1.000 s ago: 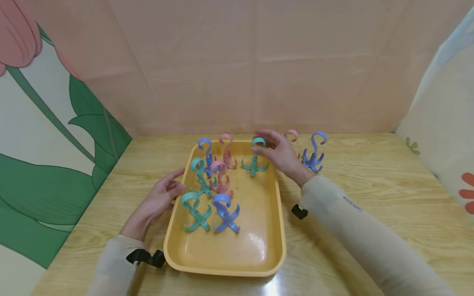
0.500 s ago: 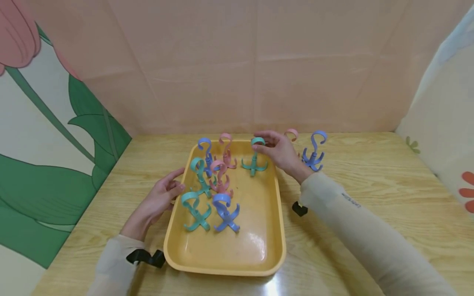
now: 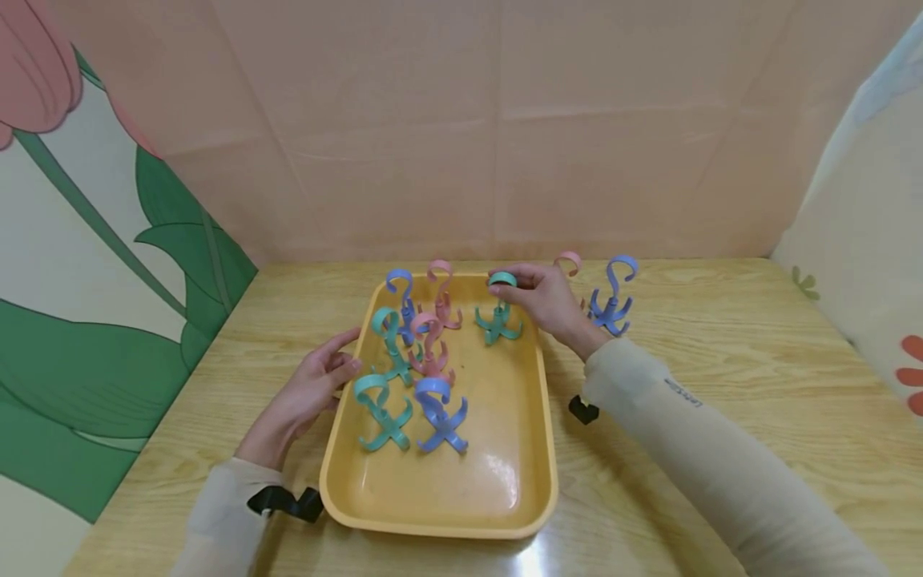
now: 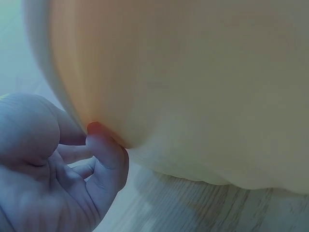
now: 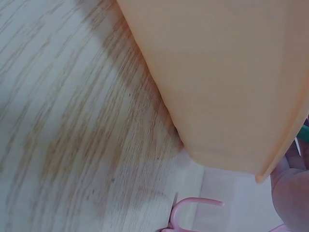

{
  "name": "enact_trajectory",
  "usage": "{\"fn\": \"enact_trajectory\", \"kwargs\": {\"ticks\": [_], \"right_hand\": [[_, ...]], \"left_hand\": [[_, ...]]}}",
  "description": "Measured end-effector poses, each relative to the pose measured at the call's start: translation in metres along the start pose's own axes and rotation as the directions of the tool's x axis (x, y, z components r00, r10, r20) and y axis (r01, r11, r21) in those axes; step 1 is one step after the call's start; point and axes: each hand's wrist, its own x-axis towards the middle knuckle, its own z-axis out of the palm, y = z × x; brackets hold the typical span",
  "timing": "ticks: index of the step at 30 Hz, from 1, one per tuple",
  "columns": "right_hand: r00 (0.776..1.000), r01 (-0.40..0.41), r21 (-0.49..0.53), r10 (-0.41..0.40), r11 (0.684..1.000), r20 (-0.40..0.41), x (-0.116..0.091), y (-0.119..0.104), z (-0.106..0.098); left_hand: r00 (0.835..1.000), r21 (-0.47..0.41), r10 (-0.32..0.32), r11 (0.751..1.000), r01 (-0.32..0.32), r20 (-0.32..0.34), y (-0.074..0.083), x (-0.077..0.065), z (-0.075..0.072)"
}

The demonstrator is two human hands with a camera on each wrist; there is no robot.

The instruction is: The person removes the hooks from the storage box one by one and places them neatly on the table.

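Observation:
In the head view, a teal four-pronged hanging hook point(image 3: 498, 324) stands in the far right corner of a yellow tray point(image 3: 461, 530). My right hand point(image 3: 544, 300) pinches its top loop between thumb and fingers. At the tray's left side, my left hand point(image 3: 322, 381) grips the wall near the rim; the left wrist view shows a curled finger point(image 4: 107, 152) against the wall. Several more hooks stand upright along the tray's left half, among them a blue hook point(image 3: 441, 417), a teal hook point(image 3: 385, 417) and a pink hook point(image 3: 430, 357).
Right of the tray, a blue hook point(image 3: 611, 300) stands on the wooden table point(image 3: 692, 320). A pink hook point(image 3: 570, 263) beside it is partly hidden by my right hand; the right wrist view shows a pink loop point(image 5: 190, 203). A pink-covered wall point(image 3: 497, 160) rises behind the table.
The teal hook in my right hand has turned slightly and shifted a little right, its prongs now showing at another angle. My right hand has dipped slightly. The left hand and tray have stayed put.

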Motion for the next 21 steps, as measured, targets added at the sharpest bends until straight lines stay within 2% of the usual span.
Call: {"fn": "enact_trajectory", "kwargs": {"ticks": [21], "right_hand": [[1.0,0.006,0.041,-0.005,0.999,-0.024,-0.0022,-0.0055,0.0042]], "left_hand": [[1.0,0.001,0.009,1.0,-0.009,-0.007,0.0013,-0.0002,0.0009]]}}
